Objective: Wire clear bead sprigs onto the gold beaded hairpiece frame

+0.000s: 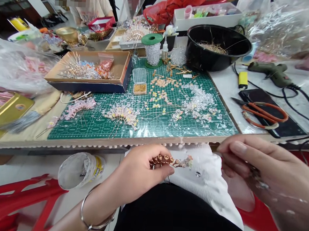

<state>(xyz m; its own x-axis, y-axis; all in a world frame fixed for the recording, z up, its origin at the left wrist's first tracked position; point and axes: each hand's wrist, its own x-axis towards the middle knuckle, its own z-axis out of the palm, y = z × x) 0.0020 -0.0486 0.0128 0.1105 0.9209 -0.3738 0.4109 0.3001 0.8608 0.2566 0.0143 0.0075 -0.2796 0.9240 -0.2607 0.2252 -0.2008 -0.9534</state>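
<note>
While the left hand (137, 173) pinches a coppery, bead-tipped hairpiece (170, 161), the right hand's (256, 163) grip is unclear.

The scene is seen from a single head-worn camera, aimed forward and down. Both hands are caught close at the lower edge over the lap, the green gridded cutting mat (144, 111) on the workbench is taken mid-frame, and a seated co-worker is glimpsed far off, top left.

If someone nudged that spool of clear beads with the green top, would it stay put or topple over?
The spool stands upright on the cutting mat, taller than wide, so a push near its top would probably tip it. On its side, its round body would likely roll. It looks light, being thin strands of clear beads.
</note>
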